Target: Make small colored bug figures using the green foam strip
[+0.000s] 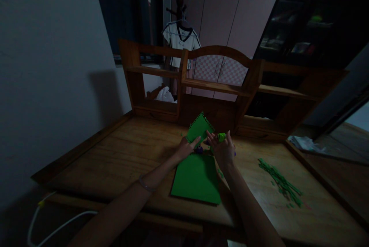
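A green sheet (pixel 199 128) with notched, toothed edges is pinched in my left hand (pixel 186 149), tilted up above the table. Slightly to the right, my right hand (pixel 223 151) is turned palm up, fingers bent apart around a small bright green piece (pixel 221 136); its exact kind is unclear. Some right fingertips come close to the sheet's right edge; I cannot tell if they touch. Below both hands lies a larger green sheet or board (pixel 197 179), flat on the table. Small dark purple things (pixel 198 149) sit partly hidden behind the hands.
A pile of thin green strips (pixel 281 181) lies on the wooden table (pixel 115 154) at right, with loose green scraps around it. Wooden shelving (pixel 216 83) rises along the back edge. A white cable (pixel 63 224) hangs at the front left.
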The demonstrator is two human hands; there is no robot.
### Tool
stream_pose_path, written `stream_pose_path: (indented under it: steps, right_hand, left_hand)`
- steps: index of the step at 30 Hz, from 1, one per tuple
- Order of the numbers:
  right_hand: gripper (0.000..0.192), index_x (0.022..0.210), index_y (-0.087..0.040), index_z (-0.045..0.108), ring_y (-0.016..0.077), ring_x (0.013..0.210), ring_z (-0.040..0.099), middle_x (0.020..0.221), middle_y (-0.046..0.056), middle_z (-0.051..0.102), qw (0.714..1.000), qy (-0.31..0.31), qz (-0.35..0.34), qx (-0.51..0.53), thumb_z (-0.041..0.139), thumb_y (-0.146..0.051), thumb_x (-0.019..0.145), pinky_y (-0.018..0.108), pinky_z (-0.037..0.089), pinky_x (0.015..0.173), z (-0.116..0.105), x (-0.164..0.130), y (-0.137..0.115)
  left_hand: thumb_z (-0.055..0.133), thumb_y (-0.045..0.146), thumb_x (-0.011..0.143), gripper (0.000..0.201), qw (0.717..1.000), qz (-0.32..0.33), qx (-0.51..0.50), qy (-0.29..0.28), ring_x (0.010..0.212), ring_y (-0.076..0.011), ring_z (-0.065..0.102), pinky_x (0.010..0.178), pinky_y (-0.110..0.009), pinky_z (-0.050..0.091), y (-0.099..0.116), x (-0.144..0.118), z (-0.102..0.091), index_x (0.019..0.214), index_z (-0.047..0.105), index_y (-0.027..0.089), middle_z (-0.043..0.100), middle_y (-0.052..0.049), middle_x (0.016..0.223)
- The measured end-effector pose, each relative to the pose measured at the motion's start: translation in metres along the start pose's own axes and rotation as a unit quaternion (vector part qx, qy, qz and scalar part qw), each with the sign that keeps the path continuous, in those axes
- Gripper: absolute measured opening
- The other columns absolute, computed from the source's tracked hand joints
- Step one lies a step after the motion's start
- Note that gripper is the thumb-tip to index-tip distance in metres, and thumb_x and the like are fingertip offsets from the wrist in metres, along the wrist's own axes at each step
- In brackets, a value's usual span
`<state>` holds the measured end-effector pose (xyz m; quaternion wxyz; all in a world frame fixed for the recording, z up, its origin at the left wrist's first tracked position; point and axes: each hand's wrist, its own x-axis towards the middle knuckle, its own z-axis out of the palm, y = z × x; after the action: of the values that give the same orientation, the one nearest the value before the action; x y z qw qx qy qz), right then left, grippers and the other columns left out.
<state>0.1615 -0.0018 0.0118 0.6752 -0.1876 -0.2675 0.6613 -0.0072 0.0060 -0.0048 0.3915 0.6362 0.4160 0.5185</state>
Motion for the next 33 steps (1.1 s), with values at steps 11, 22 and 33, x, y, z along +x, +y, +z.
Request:
stream_pose_path:
  steps: [11,22,33]
  right_hand:
    - [0.039,0.072,-0.019,0.062,0.0273,0.119,0.053,0.088,0.008,0.069,0.999,-0.018,-0.014,0.029,0.053,-0.054,0.085,0.04,0.043,0.101,-0.006,0.001,-0.006]
    - [0.045,0.073,-0.018,0.062,0.0254,0.122,0.051,0.105,0.012,0.068,0.999,-0.013,-0.02,0.025,0.047,-0.058,0.086,0.039,0.041,0.103,-0.005,-0.001,-0.01]
    - [0.044,0.069,-0.019,0.06,0.0256,0.12,0.053,0.112,0.013,0.066,0.999,-0.016,-0.027,0.029,0.046,-0.057,0.086,0.039,0.047,0.097,-0.003,-0.002,-0.011]
  left_hand:
    - [0.057,0.051,0.081,0.043,0.998,-0.057,-0.012,-0.002,0.088,-0.0206,0.066,0.079,-0.03,0.05,-0.004,0.0,0.002,0.11,0.067,0.02,0.065,-0.007,0.116]
    - [0.059,0.052,0.08,0.045,0.997,-0.082,-0.007,0.012,0.067,-0.0164,0.065,0.063,-0.025,0.049,0.0,-0.001,0.002,0.108,0.068,0.018,0.071,-0.008,0.1]
    - [0.056,0.052,0.082,0.041,0.999,-0.045,-0.027,0.014,0.097,-0.0207,0.065,0.082,-0.03,0.05,-0.007,0.0,0.002,0.108,0.067,0.021,0.069,-0.006,0.107]
